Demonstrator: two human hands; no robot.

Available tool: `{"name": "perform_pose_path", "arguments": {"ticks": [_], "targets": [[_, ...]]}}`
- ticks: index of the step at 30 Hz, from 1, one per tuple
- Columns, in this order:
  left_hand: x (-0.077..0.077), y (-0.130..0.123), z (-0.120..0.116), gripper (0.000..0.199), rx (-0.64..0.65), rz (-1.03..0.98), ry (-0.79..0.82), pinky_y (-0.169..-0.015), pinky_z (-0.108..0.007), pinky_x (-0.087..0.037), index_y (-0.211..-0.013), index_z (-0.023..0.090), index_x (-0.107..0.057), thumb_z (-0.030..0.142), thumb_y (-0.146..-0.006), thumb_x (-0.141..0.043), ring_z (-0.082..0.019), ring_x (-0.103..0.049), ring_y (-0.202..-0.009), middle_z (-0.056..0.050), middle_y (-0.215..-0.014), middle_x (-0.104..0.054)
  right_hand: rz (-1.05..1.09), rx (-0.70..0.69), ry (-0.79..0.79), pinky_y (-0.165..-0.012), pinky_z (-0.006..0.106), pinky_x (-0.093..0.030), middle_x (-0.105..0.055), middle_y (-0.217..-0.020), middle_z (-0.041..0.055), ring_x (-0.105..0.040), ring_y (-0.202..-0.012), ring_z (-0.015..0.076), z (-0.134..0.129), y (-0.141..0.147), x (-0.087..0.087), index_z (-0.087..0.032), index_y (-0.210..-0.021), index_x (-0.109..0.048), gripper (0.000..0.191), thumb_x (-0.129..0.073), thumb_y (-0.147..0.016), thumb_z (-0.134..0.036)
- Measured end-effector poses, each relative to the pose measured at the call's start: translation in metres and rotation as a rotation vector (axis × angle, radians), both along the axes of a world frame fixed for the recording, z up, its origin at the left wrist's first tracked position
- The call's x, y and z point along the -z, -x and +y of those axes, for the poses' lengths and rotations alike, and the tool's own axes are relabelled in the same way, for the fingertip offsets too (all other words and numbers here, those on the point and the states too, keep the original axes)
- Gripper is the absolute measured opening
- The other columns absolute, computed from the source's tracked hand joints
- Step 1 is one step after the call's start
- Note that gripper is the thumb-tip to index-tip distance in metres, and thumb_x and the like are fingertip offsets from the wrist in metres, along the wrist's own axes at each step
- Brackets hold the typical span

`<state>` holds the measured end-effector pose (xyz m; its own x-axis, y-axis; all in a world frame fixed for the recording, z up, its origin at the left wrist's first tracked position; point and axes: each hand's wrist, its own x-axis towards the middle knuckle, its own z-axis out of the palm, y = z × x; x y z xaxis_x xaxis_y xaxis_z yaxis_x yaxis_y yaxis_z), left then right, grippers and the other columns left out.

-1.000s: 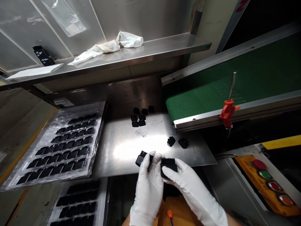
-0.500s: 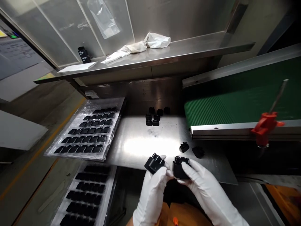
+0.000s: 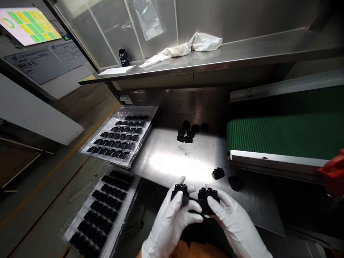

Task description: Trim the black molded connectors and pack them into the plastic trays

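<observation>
Both of my hands wear white gloves. My left hand (image 3: 173, 211) is closed on a black plastic part (image 3: 184, 196) with several short round posts on top, thumb across its near face. In my right hand (image 3: 228, 209) is a similar black block (image 3: 206, 205), its posts upward and my thumb on its side. The two blocks are held side by side with a small gap, over the near edge of the steel table (image 3: 161, 161). Just beyond my right hand lie a loose black part (image 3: 218, 173) and a darker black piece (image 3: 235, 183).
Several black parts (image 3: 189, 138) stand grouped farther back. At left, a clear tray (image 3: 131, 157) of black parts sits above another filled tray (image 3: 103, 215). A green conveyor belt (image 3: 268, 138) and a red clamp (image 3: 334, 173) are on the right. White cloths (image 3: 204, 42) lie on the shelf.
The view has swung left, so the surroundings appear shifted right. The left-hand part has turned from tilted to more upright, posts up. The right hand still holds its block.
</observation>
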<state>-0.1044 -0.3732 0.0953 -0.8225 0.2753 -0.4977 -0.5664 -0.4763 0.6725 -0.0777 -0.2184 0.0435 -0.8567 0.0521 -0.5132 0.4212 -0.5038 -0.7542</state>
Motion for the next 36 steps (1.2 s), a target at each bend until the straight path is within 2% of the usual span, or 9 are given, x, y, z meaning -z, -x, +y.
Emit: {"name": "perform_pose_path", "arguments": {"ticks": [3,6,13,16,19,23,26,30,36], "targets": [[0.008,0.003,-0.004,0.063,-0.054,0.145,0.339,-0.081,-0.039,-0.056,-0.129,0.021,-0.060,0.033,-0.071,-0.080,-0.026,-0.066,-0.095,-0.014,-0.124,-0.062,-0.028,-0.007,0.056,-0.084,0.040,-0.057,-0.071,-0.112,0.0070,-0.065,-0.104,0.0290,-0.005,-0.001,0.001,-0.025,-0.112,-0.062,0.049,-0.077,-0.071,-0.046],[0.014,0.013,-0.009,0.068,-0.114,0.346,0.676,-0.109,-0.036,-0.040,-0.125,0.022,-0.065,0.020,-0.061,-0.086,-0.029,-0.054,-0.123,-0.011,-0.130,-0.062,-0.035,0.044,0.089,-0.074,0.036,-0.058,-0.070,-0.113,0.0069,-0.066,-0.100,0.0277,-0.016,0.005,-0.004,-0.025,-0.107,-0.064,0.043,-0.077,-0.072,-0.046],[0.020,0.060,-0.043,0.096,0.130,0.404,0.806,-0.111,-0.046,-0.038,-0.147,0.021,-0.039,0.030,-0.062,-0.084,-0.030,-0.055,-0.124,-0.012,-0.132,-0.060,-0.010,0.181,0.191,-0.075,0.027,-0.058,-0.069,-0.111,0.0050,-0.063,-0.099,0.0204,-0.065,0.046,-0.010,-0.024,-0.101,-0.069,0.032,-0.076,-0.075,-0.040],[0.021,0.088,-0.069,0.091,0.189,0.395,0.771,-0.114,-0.047,-0.035,-0.146,0.018,-0.037,0.037,-0.068,-0.079,-0.031,-0.045,-0.135,-0.015,-0.145,-0.049,-0.011,0.194,0.223,-0.078,0.027,-0.057,-0.069,-0.108,0.0047,-0.063,-0.098,0.0189,-0.092,0.070,-0.008,-0.023,-0.102,-0.069,0.030,-0.075,-0.077,-0.039],[0.016,0.118,-0.093,0.068,0.197,0.387,0.746,-0.113,-0.043,-0.038,-0.140,0.017,-0.043,0.037,-0.080,-0.067,-0.027,-0.047,-0.133,-0.015,-0.145,-0.048,-0.013,0.200,0.241,-0.084,0.028,-0.057,-0.069,-0.108,0.0048,-0.064,-0.098,0.0183,-0.119,0.093,-0.007,-0.023,-0.105,-0.069,0.031,-0.073,-0.079,-0.039],[0.008,0.155,-0.115,0.038,0.248,0.376,0.724,-0.097,-0.035,-0.050,-0.115,0.018,-0.058,0.022,-0.078,-0.064,-0.021,-0.062,-0.108,-0.008,-0.115,-0.067,0.035,0.226,0.206,-0.084,0.029,-0.057,-0.069,-0.105,0.0045,-0.064,-0.094,0.0177,-0.151,0.119,-0.011,-0.024,-0.103,-0.070,0.028,-0.072,-0.079,-0.039],[0.007,0.173,-0.125,0.022,0.297,0.340,0.608,-0.077,-0.026,-0.053,-0.099,0.019,-0.059,0.023,-0.079,-0.066,-0.015,-0.064,-0.086,-0.002,-0.093,-0.068,0.034,0.293,0.156,-0.080,0.028,-0.058,-0.070,-0.098,0.0031,-0.064,-0.089,0.0169,-0.165,0.133,-0.016,-0.023,-0.097,-0.070,0.023,-0.072,-0.079,-0.037],[0.012,0.184,-0.129,0.027,0.346,0.154,0.339,-0.047,-0.019,-0.040,-0.091,0.020,-0.053,0.047,-0.091,-0.053,-0.009,-0.052,-0.053,0.004,-0.064,-0.058,0.035,0.256,0.146,-0.082,0.032,-0.059,-0.070,-0.093,0.0046,-0.065,-0.084,0.0182,-0.169,0.143,-0.020,-0.020,-0.095,-0.070,0.025,-0.064,-0.085,-0.042],[0.013,0.190,-0.119,0.042,0.302,-0.050,-0.013,-0.050,-0.023,-0.046,-0.088,0.018,-0.059,0.056,-0.093,-0.042,-0.011,-0.057,-0.052,-0.003,-0.069,-0.063,0.014,0.245,0.168,-0.089,0.036,-0.059,-0.072,-0.099,0.0068,-0.068,-0.094,0.0235,-0.149,0.146,-0.020,-0.024,-0.101,-0.071,0.031,-0.055,-0.089,-0.048]]}}
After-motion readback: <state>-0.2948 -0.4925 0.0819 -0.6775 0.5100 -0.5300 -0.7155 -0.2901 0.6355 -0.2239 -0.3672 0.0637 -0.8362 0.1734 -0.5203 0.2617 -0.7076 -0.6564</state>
